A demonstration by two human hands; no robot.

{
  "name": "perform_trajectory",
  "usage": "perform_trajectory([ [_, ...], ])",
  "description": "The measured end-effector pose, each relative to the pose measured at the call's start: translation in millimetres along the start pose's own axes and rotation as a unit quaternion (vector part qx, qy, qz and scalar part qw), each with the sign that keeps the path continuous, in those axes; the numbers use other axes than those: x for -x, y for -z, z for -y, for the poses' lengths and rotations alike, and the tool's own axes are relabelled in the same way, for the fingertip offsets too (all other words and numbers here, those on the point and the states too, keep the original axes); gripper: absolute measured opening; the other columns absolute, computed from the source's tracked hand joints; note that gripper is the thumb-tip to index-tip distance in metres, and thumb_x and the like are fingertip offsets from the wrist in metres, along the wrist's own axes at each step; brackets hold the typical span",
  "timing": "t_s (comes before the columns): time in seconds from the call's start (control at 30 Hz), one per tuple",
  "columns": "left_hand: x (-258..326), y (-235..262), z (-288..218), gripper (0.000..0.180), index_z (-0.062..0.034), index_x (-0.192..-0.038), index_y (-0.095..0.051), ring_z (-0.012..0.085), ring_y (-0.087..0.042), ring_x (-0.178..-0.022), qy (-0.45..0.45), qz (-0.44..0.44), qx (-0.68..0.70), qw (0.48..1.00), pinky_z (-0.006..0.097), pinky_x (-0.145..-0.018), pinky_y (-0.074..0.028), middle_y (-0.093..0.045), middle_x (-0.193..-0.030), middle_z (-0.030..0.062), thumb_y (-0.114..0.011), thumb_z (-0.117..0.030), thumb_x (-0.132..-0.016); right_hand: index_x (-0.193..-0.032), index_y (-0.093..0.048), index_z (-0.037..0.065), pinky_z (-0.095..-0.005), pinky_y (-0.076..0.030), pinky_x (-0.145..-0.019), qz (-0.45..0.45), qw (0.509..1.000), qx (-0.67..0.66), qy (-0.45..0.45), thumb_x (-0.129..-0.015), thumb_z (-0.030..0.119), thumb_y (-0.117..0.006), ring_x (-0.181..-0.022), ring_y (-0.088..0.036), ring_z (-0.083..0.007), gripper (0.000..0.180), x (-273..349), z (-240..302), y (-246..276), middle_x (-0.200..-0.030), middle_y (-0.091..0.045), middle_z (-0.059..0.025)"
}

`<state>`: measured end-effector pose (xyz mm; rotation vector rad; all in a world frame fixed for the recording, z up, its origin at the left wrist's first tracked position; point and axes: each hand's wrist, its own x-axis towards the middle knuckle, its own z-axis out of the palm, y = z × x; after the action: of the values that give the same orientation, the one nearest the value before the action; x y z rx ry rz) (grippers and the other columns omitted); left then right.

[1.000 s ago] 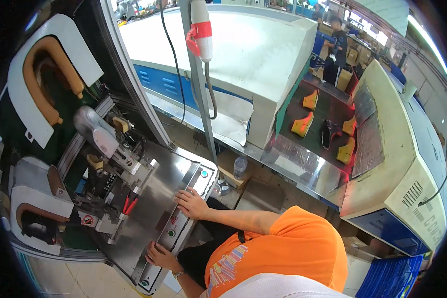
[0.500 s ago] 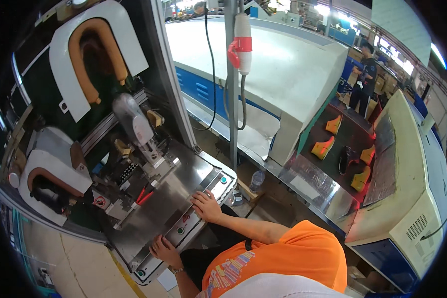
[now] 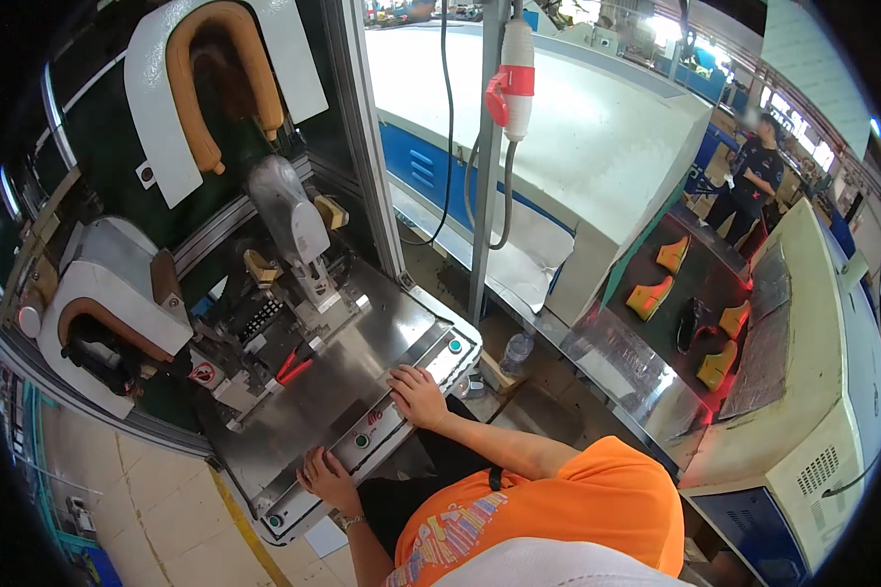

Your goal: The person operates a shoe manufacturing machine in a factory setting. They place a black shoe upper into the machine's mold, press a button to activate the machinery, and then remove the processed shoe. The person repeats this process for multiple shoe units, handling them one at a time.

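Resting backs-up on the control strip (image 3: pixel 377 428) along the near edge of the metal bench (image 3: pixel 387 323), with left hand (image 3: pixel 331 481) between the lower and middle green buttons (image 3: pixel 362 440), right hand (image 3: pixel 418 396) between middle and upper. Laid with fingers slightly spread and bent. Angled up from below at left forearm (image 3: pixel 367 548); stretched from an orange sleeve (image 3: pixel 626 489) at right.

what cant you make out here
Head view:
Undersides of the left hand and right hand: hidden by the hands themselves.
Dark piece at the left: partly hidden by white housing.
White U-shaped plate: top cut off by the upper edge.
Co-worker: hands too small and blurred.
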<state>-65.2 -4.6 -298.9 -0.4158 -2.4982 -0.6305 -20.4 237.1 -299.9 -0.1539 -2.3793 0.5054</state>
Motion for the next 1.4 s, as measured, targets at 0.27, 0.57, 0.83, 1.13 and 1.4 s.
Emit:
perform_trajectory([
  [0.27, -2.2, 2.2, -1.8, 0.015, -0.0096, -0.098, -0.056, 0.0229, -0.054, -0.101, -0.015, 0.002, -0.003, 1.0, 0.046, -0.097, -0.031, -0.059, -0.106, 0.0058, -0.05, -0.018, -0.087, -0.106, -0.054, 0.007, -0.0406, -0.035, -0.093, 0.003, 1.0, -0.003, -0.003, -0.078, 0.018, -0.057, -0.113, -0.044, -0.0269, 0.03, -0.1, -1.2, -2.0, -0.114, -0.052, -0.0098],
  [0.57, -0.7, -5.1, -0.6, 0.019, -0.0112, -0.098, -0.058, 0.0223, -0.056, -0.098, -0.042, 0.004, -0.044, 0.998, 0.045, -0.093, -0.034, -0.06, -0.104, 0.0034, -0.047, -0.025, -0.091, -0.102, -0.054, 0.005, -0.0387, -0.037, -0.089, -0.035, 0.999, -0.012, 0.0, -0.076, 0.015, -0.057, -0.111, -0.045, -0.0269, 0.028, 5.9, -6.5, -6.1, -0.111, -0.053, -0.0099],
  [0.83, 0.7, -7.6, 3.4, 0.022, -0.0109, -0.097, -0.06, 0.0224, -0.056, -0.097, -0.04, -0.002, -0.043, 0.998, 0.042, -0.092, -0.034, -0.061, -0.104, 0.0028, -0.047, -0.027, -0.09, -0.104, -0.054, 0.006, -0.0366, -0.038, -0.087, -0.023, 0.999, -0.022, -0.013, -0.076, 0.015, -0.057, -0.11, -0.045, -0.0241, 0.029, 5.0, -4.6, -1.4, -0.109, -0.053, -0.0076],
  [1.13, 0.6, -6.6, 1.6, 0.021, -0.0114, -0.098, -0.06, 0.0221, -0.056, -0.098, -0.026, 0.009, -0.049, 0.998, 0.043, -0.091, -0.034, -0.061, -0.105, 0.0023, -0.047, -0.026, -0.09, -0.104, -0.052, 0.007, -0.036, -0.037, -0.088, -0.015, 1.0, -0.017, -0.016, -0.074, 0.015, -0.057, -0.112, -0.044, -0.0233, 0.032, 4.4, -3.7, -0.8, -0.113, -0.051, -0.0076],
  [1.4, -0.7, -6.2, 1.5, 0.018, -0.011, -0.097, -0.059, 0.0215, -0.056, -0.099, -0.048, -0.007, -0.025, 0.998, 0.044, -0.092, -0.034, -0.061, -0.106, 0.0025, -0.048, -0.023, -0.089, -0.103, -0.053, 0.006, -0.0371, -0.039, -0.086, -0.026, 0.999, -0.029, -0.006, -0.072, 0.012, -0.058, -0.111, -0.045, -0.0258, 0.032, 2.9, -3.1, 1.3, -0.113, -0.052, -0.0098],
])
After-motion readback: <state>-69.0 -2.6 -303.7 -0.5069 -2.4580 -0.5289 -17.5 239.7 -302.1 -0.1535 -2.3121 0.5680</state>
